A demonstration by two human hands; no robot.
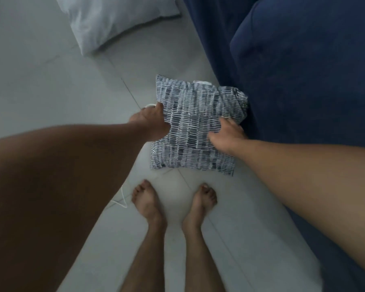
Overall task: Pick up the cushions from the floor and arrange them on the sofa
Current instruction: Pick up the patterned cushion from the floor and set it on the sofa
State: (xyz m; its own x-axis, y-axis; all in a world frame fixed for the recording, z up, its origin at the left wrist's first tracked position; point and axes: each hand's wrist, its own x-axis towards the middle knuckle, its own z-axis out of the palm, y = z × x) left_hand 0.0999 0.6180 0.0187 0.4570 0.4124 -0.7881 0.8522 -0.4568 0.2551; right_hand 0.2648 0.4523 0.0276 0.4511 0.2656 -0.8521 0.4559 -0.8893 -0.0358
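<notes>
While one white cushion (118, 20) lies apart, left hand (151, 121) and right hand (226, 135) grip one patterned cushion (195, 125).

No readable text, labels, brand names, numbers or signs appear anywhere in the view; the patterned cushion (195, 125) carries only a woven design of short white dashes on dark blue, and its small white tag (201, 81) is too blurred to read.

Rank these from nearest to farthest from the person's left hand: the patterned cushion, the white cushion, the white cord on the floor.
1. Patterned cushion: gripped at its left edge by the left hand.
2. White cord: on the floor below the hand, beside the feet.
3. White cushion: far off at the top of the head view.
</notes>
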